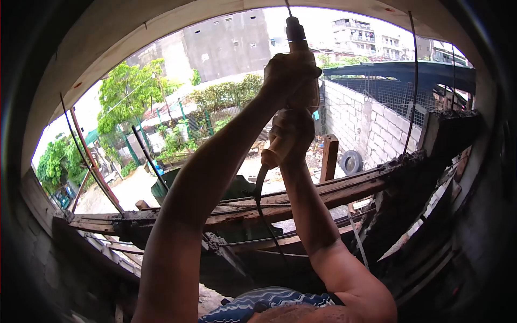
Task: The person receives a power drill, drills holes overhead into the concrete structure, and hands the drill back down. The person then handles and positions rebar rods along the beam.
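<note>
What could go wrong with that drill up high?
The cord hangs by the rough wooden beam, so it might snag. The drill points up at the ceiling, so dust or crumbs could fall on the person. And if the left hand and right hand slipped, the drill might drop.

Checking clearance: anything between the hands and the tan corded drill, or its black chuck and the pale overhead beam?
Nothing visible: left hand and right hand hold the drill; only its thin bit rises from the chuck toward beam.
</note>
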Motion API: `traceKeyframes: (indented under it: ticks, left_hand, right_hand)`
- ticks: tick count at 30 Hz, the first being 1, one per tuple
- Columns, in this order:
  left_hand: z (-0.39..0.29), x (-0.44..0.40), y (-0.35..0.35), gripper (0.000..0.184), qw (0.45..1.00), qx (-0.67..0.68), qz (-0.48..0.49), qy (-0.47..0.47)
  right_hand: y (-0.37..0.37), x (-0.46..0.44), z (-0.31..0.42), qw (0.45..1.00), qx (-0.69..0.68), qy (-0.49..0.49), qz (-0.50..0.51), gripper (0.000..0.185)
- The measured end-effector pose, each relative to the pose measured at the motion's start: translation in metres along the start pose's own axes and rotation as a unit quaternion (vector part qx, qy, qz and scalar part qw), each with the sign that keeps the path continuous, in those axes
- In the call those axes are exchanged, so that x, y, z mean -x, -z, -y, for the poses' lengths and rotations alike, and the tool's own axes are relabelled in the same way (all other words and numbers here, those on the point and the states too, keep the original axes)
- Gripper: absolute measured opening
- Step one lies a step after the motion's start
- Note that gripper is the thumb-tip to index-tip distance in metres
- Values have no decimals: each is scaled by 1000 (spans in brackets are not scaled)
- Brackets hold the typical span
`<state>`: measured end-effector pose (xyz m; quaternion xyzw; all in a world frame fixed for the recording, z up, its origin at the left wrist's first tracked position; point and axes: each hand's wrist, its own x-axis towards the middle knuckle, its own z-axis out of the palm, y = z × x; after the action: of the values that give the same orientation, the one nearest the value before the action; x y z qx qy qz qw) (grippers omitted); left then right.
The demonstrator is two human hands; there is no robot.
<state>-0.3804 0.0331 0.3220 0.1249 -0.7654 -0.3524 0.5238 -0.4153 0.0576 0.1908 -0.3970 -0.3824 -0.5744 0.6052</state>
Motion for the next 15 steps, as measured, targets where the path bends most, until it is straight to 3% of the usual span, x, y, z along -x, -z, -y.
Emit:
traceKeyframes:
  ticks: [1, 2, 4, 7, 9, 12, 15]
  left_hand:
    - [0, -3, 3, 72, 1000, -6, 11, 12]
    - [-3, -1, 4, 72, 1000, -5, 6, 15]
    - [-11, 1, 6, 71, 990, -142, -24, 1]
    - [-9, -2, 4, 71, 986, -162, -42, -8]
    - [-24, 5, 0, 71, 983, -177, -52, 1]
    - [-32, 8, -7, 72, 970, -229, -75, 23]
    - [-23, 3, -8, 70, 946, -309, -94, -18]
  right_hand:
    - [2, 1, -4, 1000, -2, 13, 21, 19]
    - [2, 1, -6, 999, -3, 30, 43, 20]
    - [3, 0, -11, 999, -8, 35, 29, 17]
    - [1, -1, -10, 999, -10, 50, 16, 27]
    - [4, 1, -4, 997, 19, 58, -53, 28]
    - [17, 0, 10, 1000, 12, 2, 25, 25]
    - [20, 1, 11, 999, 20, 4, 25, 27]
